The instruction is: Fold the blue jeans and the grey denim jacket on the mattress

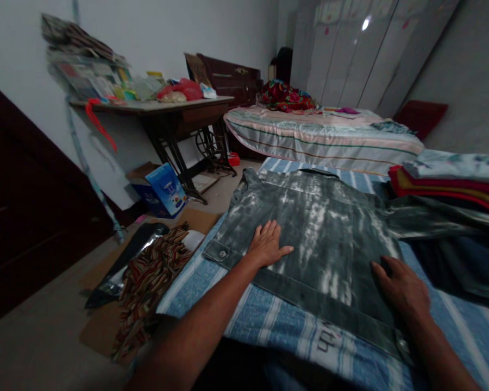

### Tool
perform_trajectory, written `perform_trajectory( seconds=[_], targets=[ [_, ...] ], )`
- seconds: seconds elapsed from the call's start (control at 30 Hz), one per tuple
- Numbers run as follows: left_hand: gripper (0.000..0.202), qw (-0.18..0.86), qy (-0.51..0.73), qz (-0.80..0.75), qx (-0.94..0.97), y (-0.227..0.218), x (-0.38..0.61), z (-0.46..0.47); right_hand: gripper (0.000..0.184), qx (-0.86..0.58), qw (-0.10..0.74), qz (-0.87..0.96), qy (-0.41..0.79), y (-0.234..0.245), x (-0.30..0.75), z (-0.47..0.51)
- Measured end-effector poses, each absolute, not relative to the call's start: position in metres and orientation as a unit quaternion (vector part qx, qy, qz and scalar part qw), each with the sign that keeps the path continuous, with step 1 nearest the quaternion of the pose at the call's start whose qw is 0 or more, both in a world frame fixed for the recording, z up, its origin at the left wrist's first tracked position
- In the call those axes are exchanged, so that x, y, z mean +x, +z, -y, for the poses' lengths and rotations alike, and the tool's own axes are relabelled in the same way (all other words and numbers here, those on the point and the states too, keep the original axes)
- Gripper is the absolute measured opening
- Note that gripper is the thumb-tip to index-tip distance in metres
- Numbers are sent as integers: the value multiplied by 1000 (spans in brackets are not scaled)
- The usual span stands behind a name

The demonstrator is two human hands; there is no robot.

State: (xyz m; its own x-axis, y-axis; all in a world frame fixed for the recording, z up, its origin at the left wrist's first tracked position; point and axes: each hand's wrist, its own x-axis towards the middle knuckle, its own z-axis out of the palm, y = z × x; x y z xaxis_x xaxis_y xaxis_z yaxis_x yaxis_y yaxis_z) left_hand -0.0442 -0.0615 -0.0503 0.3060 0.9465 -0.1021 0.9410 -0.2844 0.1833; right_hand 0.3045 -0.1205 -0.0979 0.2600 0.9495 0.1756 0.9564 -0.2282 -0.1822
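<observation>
A grey-green denim jacket with whitish faded patches lies spread out, back side up, on a bed with a blue-and-white striped sheet. One sleeve stretches to the right; the other is mostly out of sight at the left. Flat on the left part of the jacket rests my left hand, fingers stretched and thumb apart. My right hand lies on the jacket's right side near its edge, thumb apart from the fingers, which are partly hidden. Neither hand grips the cloth.
Folded clothes are stacked at the right, beside dark garments. On the left floor lie a striped cloth and a blue box. A sewing machine table stands behind, and another bed is farther back.
</observation>
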Motion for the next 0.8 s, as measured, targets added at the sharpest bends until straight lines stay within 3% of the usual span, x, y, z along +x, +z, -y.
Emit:
perform_trajectory(
  seconds=[0.4, 0.8],
  targets=[
    [80, 49, 11, -591, 805, -53, -47, 52, 47, -776, 176, 606, -27, -97, 299, 114],
    [78, 24, -7, -590, 807, -46, -46, 49, 45, -774, 169, 610, -3, -88, 293, 113]
  ],
)
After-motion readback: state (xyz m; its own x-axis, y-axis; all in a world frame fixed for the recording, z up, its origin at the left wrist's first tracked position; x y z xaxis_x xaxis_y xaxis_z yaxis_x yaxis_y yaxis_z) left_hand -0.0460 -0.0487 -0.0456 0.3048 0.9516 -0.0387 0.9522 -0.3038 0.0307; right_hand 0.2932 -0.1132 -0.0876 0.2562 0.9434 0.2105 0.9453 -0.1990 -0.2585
